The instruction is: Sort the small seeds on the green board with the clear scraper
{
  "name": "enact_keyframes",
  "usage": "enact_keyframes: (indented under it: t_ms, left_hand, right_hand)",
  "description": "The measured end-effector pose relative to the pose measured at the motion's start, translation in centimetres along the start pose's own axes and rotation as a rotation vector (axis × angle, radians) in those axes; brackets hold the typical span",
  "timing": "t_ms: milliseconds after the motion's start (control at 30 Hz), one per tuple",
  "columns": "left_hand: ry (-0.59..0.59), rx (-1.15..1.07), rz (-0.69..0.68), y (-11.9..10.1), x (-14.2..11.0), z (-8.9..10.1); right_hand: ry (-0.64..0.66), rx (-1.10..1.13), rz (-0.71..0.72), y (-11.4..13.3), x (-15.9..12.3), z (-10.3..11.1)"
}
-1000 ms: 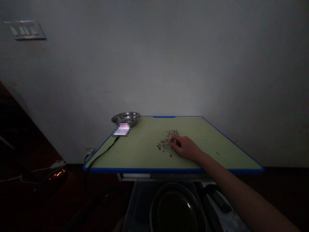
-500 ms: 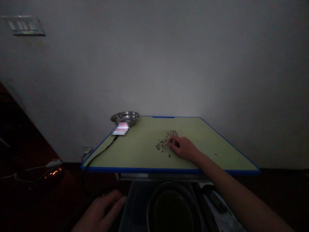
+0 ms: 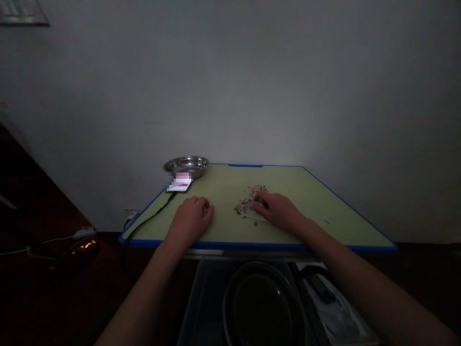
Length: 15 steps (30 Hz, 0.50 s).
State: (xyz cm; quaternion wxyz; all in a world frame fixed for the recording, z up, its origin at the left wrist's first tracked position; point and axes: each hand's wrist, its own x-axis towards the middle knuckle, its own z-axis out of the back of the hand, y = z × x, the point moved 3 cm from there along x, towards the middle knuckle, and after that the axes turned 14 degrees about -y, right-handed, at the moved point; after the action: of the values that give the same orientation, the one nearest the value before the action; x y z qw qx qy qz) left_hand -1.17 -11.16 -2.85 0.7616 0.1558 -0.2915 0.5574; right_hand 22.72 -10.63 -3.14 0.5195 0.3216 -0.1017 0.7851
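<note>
Small dark beans or seeds (image 3: 238, 210) lie scattered on a pale yellow-green table (image 3: 223, 230) with a blue rim. Among them is a thin, see-through whitish piece, apparently a plastic bag (image 3: 254, 213), lying low against the tabletop. My right hand (image 3: 276, 209) is closed on its right part with thumb and forefinger. My left hand (image 3: 190, 217) is over the table's left half, apart from the seeds. Its fingers bend loosely with a small gap to the thumb, and nothing shows in them.
A steel bowl (image 3: 186, 166) stands at the back left corner. In front of it lies a phone (image 3: 180, 183) with a black cable (image 3: 151, 226) running off the left edge. Nearer me, below the table, is a dark round pan (image 3: 262, 307). A wall (image 3: 252, 86) rises behind.
My left hand has come up from below the table's front edge to over its left half. My right hand stays at the bag among the seeds. The camera view has tilted slightly.
</note>
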Motion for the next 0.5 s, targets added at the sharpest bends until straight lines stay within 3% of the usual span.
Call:
enact_keyframes:
  t_ms: [233, 500]
  left_hand:
    - [0.032, 0.012, 0.008, 0.40, -0.43, -1.11]
    - [0.042, -0.013, -0.008, 0.26, -0.41, -0.97]
  right_hand:
    - [0.025, -0.055, 0.045, 0.56, 0.08, -0.42]
    - [-0.017, -0.034, 0.057, 0.70, -0.25, -0.83]
